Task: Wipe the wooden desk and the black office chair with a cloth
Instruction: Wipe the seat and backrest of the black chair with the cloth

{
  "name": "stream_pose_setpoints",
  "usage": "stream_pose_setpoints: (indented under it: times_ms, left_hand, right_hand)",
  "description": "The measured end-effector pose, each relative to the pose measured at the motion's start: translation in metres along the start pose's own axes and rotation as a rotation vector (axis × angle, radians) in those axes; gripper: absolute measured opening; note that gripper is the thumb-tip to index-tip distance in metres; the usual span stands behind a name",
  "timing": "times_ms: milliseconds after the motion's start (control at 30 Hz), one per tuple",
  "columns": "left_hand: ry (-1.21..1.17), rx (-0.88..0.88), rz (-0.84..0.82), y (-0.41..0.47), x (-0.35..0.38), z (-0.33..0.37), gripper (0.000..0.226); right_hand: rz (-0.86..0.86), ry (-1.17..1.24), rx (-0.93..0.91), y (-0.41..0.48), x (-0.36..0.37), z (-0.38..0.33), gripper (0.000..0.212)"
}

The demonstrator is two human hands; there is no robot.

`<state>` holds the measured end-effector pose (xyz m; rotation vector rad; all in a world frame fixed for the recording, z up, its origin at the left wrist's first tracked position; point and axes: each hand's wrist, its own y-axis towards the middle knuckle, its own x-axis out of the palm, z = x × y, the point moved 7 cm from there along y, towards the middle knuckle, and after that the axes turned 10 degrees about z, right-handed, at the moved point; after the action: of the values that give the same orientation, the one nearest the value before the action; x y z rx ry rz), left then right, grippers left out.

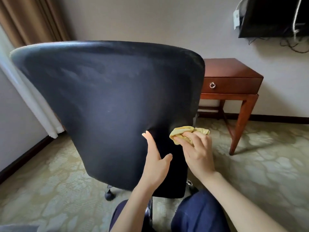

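In front of the person, filling most of the view, stands the black office chair (pixel 107 101), its broad curved back turned toward the camera and tilted a little, with one dark caster showing below it on the patterned carpet (pixel 260 168). Behind the chair and to its right, against the pale wall, is the wooden desk (pixel 232 81), a reddish-brown piece with a flat bare surface, one drawer with a small ring pull (pixel 212 85), and slanted legs on the carpet. Above the desk, higher than the chair's top edge, a dark screen (pixel 274 15) hangs on the wall with loose cables trailing beneath it. Left of the chair, brown curtains (pixel 33 19) and a white sheer fall to the floor by the dark baseboard. Below the chair, at the bottom of the view, are the person's knees in dark blue trousers (pixel 199 213). Of the hands, the left hand (pixel 156 163) lies flat against the lower part of the chair back, fingers straight and thumb spread to the side. The right hand (pixel 198 153) is just beside it at the chair's lower right edge, its fingers curled around a bunched yellow cloth (pixel 182 132) that it holds against the chair back near the edge.
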<state>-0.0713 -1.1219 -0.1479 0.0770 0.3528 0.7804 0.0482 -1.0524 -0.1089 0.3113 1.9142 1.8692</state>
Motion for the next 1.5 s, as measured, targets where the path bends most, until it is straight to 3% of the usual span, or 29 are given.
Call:
stream_pose_setpoints:
  times_ms: [267,433,600,700,800,967,1067,1133,1200,1333,1500]
  left_hand:
    - [0.044,0.062,0.051,-0.005,0.004,-0.003,0.1]
    - [0.132,0.073,0.173,-0.025,0.012,-0.005,0.086]
    - [0.122,0.007,-0.108,-0.047,0.071,-0.005,0.061]
    - [0.148,-0.038,-0.098,-0.051,0.096,0.002,0.054]
    - [0.129,-0.063,-0.075,-0.055,0.13,0.013,0.058]
    - [-0.072,-0.127,-0.237,-0.045,0.212,0.047,0.07]
    - [-0.199,-0.299,-0.237,-0.002,0.256,0.073,0.071]
    - [-0.296,-0.418,-0.233,0.022,0.27,0.088,0.064]
    - [-0.306,-0.419,-0.248,0.056,0.282,0.114,0.045]
    - [-0.204,-0.426,-0.238,0.116,0.298,0.178,0.024]
    - [-0.15,-0.463,-0.243,0.158,0.317,0.246,0.019]
  right_hand:
    - [-0.405,0.148,0.192,-0.066,0.01,-0.003,0.028]
    - [-0.678,0.357,0.611,-0.103,0.002,0.017,0.039]
    - [-0.588,0.453,0.957,-0.109,-0.033,0.051,0.043]
    - [-0.509,0.46,1.097,-0.099,-0.052,0.076,0.047]
    - [-0.413,0.408,1.195,-0.092,-0.068,0.114,0.043]
    - [-0.281,0.431,1.332,-0.08,-0.062,0.182,0.041]
    - [-0.201,0.486,1.439,-0.062,-0.046,0.226,0.043]
    - [-0.296,0.358,1.301,-0.036,-0.037,0.241,0.046]
    - [-0.364,0.298,1.26,-0.008,-0.024,0.266,0.045]
    - [-0.373,0.464,1.499,0.051,-0.016,0.32,0.035]
    - [-0.504,0.59,1.558,0.121,-0.03,0.365,0.032]
